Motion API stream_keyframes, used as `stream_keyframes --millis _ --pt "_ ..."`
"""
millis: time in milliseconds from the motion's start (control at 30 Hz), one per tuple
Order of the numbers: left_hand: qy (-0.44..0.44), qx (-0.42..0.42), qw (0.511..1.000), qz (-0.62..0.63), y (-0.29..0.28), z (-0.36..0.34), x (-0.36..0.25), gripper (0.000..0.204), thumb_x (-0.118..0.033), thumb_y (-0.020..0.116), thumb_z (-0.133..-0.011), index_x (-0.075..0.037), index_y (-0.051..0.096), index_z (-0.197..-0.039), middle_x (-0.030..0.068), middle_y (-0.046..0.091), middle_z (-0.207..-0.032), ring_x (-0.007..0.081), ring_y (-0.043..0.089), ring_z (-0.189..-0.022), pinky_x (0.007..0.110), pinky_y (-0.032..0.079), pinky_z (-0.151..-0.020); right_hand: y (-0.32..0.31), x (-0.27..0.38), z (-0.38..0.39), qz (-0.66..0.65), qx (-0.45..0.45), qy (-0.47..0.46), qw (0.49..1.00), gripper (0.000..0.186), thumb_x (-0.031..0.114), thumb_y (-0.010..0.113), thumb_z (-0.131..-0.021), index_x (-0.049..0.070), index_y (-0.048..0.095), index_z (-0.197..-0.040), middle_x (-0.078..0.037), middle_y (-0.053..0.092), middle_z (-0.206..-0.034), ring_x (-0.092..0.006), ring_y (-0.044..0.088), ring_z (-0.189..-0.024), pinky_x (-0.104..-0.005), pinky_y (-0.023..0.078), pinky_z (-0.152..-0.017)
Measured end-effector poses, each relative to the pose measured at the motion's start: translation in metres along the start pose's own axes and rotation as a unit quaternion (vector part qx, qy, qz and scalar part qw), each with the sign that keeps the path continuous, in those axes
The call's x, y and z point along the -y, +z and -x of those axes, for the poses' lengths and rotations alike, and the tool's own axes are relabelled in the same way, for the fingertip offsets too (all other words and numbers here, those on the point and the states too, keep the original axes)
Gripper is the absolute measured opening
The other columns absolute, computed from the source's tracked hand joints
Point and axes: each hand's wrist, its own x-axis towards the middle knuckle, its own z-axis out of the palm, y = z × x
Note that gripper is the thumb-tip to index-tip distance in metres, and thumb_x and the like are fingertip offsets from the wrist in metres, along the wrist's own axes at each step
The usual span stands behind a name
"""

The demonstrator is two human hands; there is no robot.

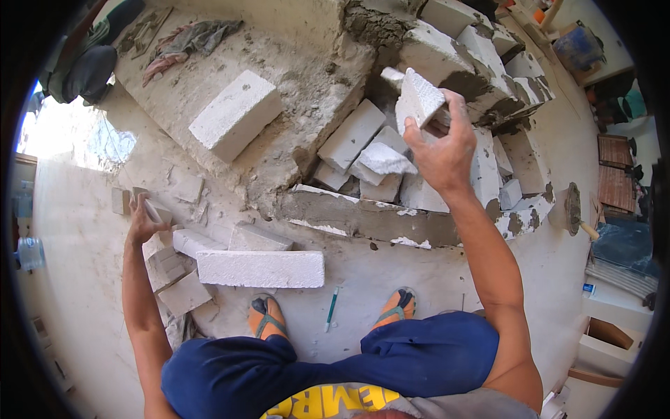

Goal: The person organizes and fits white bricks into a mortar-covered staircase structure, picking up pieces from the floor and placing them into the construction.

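Observation:
In my right hand (pixel 447 150) is a broken piece of white aerated block (pixel 421 96), gripped between thumb and fingers above a low mortared enclosure. Below it, several white blocks and offcuts (pixel 352 134) fill the enclosure, and a jagged white chunk (pixel 384 159) is among them. Far to the left, my left hand (pixel 145 222) has its fingers closed around a small block piece (pixel 160 211) in a pile of offcuts on the floor. A long white block (pixel 260 269) lies beside that pile, in front of my feet.
Grey mortar (pixel 363 218) coats the enclosure's front wall. A whole block (pixel 237 115) and a rag (pixel 192 45) lie on the rough ledge. A trowel (pixel 574 209) is at the right, and a green pen-like stick (pixel 332 309) lies between my feet.

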Motion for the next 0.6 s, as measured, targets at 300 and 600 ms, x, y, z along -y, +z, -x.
stream_keyframes --millis 300,600 --pt "0.017 0.004 1.0 0.001 0.012 -0.011 0.002 0.108 -0.027 0.096 -0.044 -0.01 0.042 -0.137 0.0257 0.042 -0.137 0.0473 0.036 -0.135 0.057 0.037 -0.117 -0.006 -0.006 0.008 -0.181 0.298 0.145 0.926 0.034 0.015 0.073 -0.094 0.001 0.058 -0.122 -0.011 0.071 -0.113 -0.0163 0.072 -0.099 -0.0315 0.062 -0.08" --pt "0.005 0.009 1.0 0.002 0.01 -0.011 -0.005 0.108 -0.028 0.095 -0.044 -0.011 0.042 -0.137 0.0244 0.042 -0.135 0.0463 0.036 -0.135 0.056 0.037 -0.116 -0.015 -0.036 -0.035 -0.103 0.392 0.25 0.879 0.046 0.029 0.06 -0.102 -0.004 0.055 -0.133 -0.013 0.072 -0.11 -0.0207 0.072 -0.093 -0.0336 0.061 -0.072"
